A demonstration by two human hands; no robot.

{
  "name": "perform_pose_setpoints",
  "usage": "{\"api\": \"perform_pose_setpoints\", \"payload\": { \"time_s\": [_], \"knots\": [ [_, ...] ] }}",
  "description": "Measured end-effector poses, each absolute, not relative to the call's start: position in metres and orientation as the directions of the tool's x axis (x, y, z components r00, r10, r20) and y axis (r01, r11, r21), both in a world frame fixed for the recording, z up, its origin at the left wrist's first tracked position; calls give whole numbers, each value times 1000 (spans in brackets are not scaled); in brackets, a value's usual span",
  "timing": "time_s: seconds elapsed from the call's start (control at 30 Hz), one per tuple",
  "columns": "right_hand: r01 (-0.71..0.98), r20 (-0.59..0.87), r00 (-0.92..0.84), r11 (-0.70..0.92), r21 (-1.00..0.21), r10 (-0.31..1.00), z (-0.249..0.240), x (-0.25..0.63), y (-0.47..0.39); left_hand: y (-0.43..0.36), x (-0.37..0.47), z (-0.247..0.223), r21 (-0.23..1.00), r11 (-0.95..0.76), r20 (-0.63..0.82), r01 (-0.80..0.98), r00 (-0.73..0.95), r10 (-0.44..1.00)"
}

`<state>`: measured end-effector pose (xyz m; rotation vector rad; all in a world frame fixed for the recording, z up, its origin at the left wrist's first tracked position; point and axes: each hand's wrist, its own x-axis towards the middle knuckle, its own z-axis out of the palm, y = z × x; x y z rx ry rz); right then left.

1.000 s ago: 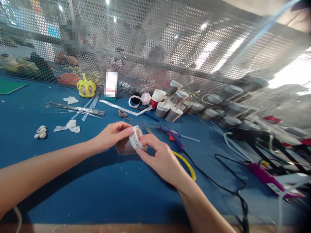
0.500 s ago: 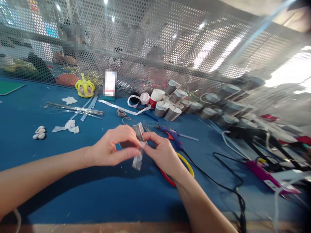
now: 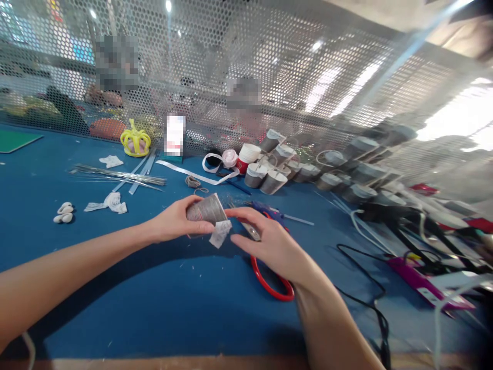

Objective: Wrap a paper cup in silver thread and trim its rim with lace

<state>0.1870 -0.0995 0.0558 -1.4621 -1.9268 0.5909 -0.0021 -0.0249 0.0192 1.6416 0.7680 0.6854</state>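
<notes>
My left hand [image 3: 179, 221] is wrapped around a small grey cup [image 3: 208, 209] that lies tilted on its side, its mouth toward the right. A strip of white lace [image 3: 220, 234] hangs from the cup's rim near my left thumb. Just right of the rim is my right hand [image 3: 269, 241], thumb and index finger apart with nothing between them. Its index fingertip is close to the rim; I cannot tell if they touch. Under my right hand lie scissors with a red handle [image 3: 271, 288], partly covered. A blue glue gun [image 3: 269, 209] is behind that hand, partly hidden.
Several similar grey cups [image 3: 273, 181] are stacked at the back right against a perforated metal screen [image 3: 215, 51]. Wires [image 3: 119, 173], a lace piece [image 3: 112, 202] and a yellow crown-shaped item [image 3: 135, 141] lie left. A purple power strip [image 3: 412, 280] and black cables [image 3: 362, 293] are right.
My right hand's fingers have come away from the lace and spread. The cup has turned to show its side, and the lace now hangs from its rim.
</notes>
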Motion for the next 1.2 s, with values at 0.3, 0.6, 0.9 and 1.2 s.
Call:
{"api": "perform_pose_setpoints", "payload": {
  "time_s": [0.3, 0.6, 0.9, 1.2],
  "knots": [
    [862, 352, 360, -163, -481, 864, 81, 249, -83, -27, -3, 24, 999, 32, -29, 6, 635, 772],
    [846, 130, 417, -332, -418, 899, 26, 300, -52, -24, -4, 18, 1000, 13, -8, -3, 629, 777],
    [611, 136, 456, -198, -767, 879, 40, 283, -63, -24, -3, 18, 1000, 4, 11, -23, 592, 806],
    [414, 100, 121, 41, -909, 988, 72, 223, -100, -21, -3, 14, 999, -40, 51, -33, 570, 820]
  ]
}}
